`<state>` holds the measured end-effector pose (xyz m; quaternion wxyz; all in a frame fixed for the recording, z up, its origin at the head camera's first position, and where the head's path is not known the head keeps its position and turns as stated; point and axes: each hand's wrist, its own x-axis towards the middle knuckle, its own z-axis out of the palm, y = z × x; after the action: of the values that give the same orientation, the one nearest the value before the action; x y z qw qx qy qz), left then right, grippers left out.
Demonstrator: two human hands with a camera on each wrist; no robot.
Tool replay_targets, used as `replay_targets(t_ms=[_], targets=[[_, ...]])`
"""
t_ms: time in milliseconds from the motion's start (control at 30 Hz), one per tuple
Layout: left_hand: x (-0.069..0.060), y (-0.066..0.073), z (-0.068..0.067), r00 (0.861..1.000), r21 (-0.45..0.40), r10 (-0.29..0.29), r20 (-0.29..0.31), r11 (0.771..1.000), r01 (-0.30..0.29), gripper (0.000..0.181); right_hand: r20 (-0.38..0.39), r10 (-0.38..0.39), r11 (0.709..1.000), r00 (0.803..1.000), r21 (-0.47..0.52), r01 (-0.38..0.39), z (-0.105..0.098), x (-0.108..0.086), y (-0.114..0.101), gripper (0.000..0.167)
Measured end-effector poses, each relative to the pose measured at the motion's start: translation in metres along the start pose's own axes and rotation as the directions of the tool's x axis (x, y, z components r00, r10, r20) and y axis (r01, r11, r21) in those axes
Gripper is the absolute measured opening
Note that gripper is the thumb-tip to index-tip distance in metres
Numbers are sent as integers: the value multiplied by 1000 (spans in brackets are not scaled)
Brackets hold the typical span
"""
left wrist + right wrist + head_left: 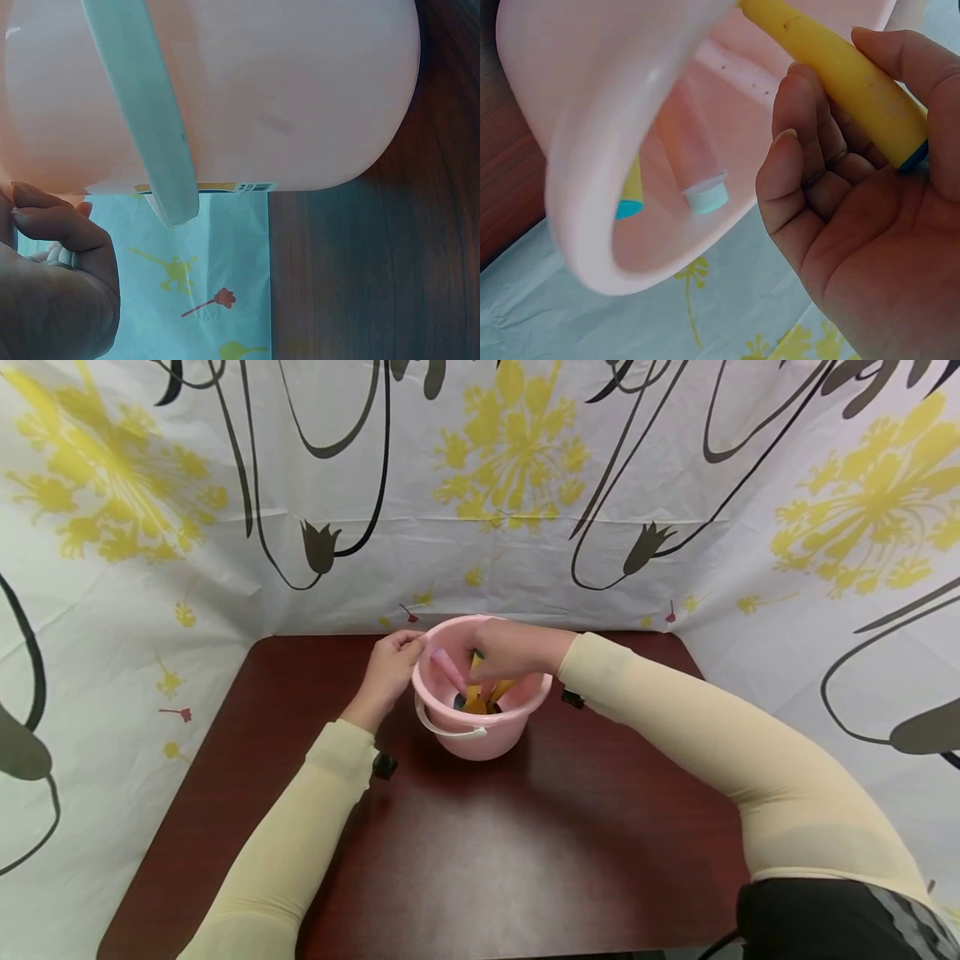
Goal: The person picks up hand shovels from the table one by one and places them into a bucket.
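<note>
A pink bucket (pixel 480 743) stands upright at the far middle of the table, its white handle (pixel 146 105) hanging down the near side. My left hand (pixel 390 672) grips the bucket's rim on the left. Inside the bucket, my right hand (pixel 513 650) holds a yellow handle with a blue end (pixel 855 82), fingers and thumb around it. What this handle belongs to is hidden in the bucket. Beside it lean a pink handle with a pale green cap (pixel 694 142) and another yellow handle with a blue end (pixel 631 187). Their lower ends are mostly out of sight.
The bucket sits on a dark red-brown table (pixel 480 860), near its back edge. White cloth (pixel 495 560) printed with yellow flowers and dark stems hangs behind and at both sides. A barcode label (pixel 255 187) shows on the bucket's wall.
</note>
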<state>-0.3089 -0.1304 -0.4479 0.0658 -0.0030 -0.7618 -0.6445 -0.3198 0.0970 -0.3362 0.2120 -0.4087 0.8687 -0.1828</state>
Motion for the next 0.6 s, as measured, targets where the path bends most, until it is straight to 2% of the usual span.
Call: replay_targets(t_ms=[133,200,300,433,533,600], targets=[[0,-1,0,1000,-3,7,-1,1000,-7,33,43,7,995,999,96,-11,1,9,-3,10],[0,-1,0,1000,-5,10,-2,1000,-10,33,68,24,991,997,128,-33,0,12,-5,21],[1,-2,-1,1000,-1,7,0,1000,-7,34,81,24,997,996,67,-29,-1,18,-4,37],[2,-4,0,1000,7,-5,6,1000,5,35,73,-3,999,997,-45,6,2,26,-1,29],[3,-4,0,1000,9,-7,7,1000,7,36,71,-5,996,997,-88,11,5,30,0,24],[3,-4,0,1000,9,-4,7,1000,4,36,62,5,993,998,-115,2,5,33,-1,32]])
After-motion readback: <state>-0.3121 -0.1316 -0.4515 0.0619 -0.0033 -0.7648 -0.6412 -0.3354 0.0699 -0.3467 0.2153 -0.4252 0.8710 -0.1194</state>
